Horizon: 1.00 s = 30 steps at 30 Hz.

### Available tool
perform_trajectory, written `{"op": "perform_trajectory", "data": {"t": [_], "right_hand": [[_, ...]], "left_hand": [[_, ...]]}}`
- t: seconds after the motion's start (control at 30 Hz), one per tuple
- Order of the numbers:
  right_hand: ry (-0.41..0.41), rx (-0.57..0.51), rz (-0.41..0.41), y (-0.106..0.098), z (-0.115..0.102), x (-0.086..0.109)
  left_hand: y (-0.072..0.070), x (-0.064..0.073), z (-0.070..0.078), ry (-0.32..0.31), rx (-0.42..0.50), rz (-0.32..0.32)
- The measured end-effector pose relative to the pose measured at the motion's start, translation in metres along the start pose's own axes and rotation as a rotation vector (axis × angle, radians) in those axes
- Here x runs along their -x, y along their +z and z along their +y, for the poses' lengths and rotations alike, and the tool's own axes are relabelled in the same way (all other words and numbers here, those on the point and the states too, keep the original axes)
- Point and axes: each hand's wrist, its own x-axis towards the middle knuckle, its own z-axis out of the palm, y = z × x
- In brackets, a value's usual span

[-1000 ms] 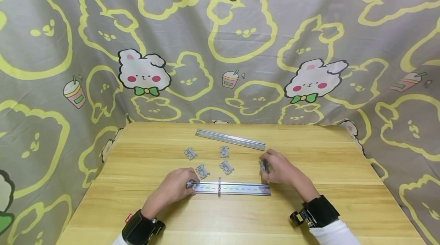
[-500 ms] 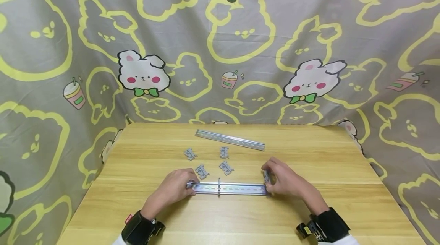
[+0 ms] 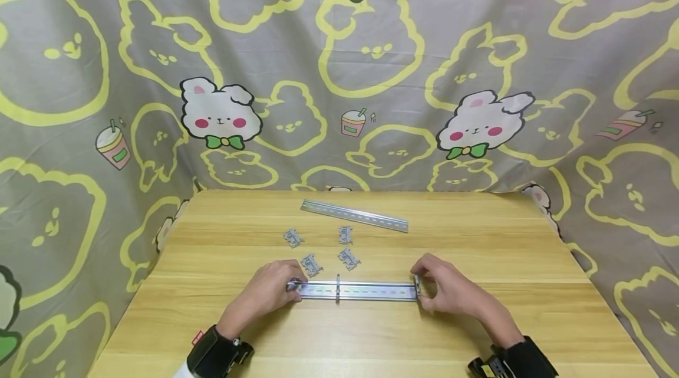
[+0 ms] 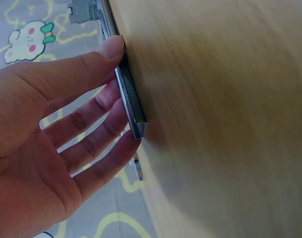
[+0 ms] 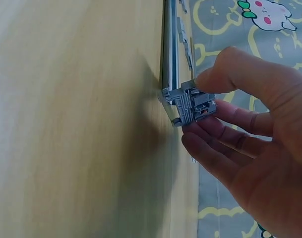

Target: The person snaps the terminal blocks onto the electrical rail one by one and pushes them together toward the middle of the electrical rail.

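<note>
A slotted metal rail lies left to right across the near middle of a wood-grain table, between a person's two hands; its left end is pinched by the left hand, thumb on the near edge and fingers on the far one, a hold that seems meant to keep the rail from sliding; at the right end, the right hand pinches a gray terminal block between thumb and fingertips, gripped by its edges, probably so that its rail-side face stays free; the block stands on edge at the rail's tip, though whether it is hooked on cannot be told; a narrow gray piece sits crosswise on the rail, left of its middle; just beyond, four loose blocks lie flat, a near-left one, a near-right one, a far-left one and a far-right one, perhaps set there for easy reach; farther still, a second rail lies aslant, untouched by either hand; behind the table hangs a gray cloth with yellow outlines and white rabbits.
</note>
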Motion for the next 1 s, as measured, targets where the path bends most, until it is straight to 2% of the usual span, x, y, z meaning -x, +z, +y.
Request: {"op": "perform_trajectory", "data": {"t": [0.33,0.7,1.0], "right_hand": [[-0.041,-0.097,0.015,0.004,0.001,0.007],[-0.056,-0.285,0.022,0.01,0.005,0.007],[-0.102,-0.325,0.055,0.017,0.004,0.002]], "left_hand": [[-0.002,0.0,0.002,-0.001,-0.003,-0.002],[0.0,0.0,0.002,0.008,-0.001,-0.002],[0.001,-0.001,0.0,0.003,-0.009,-0.001]]}}
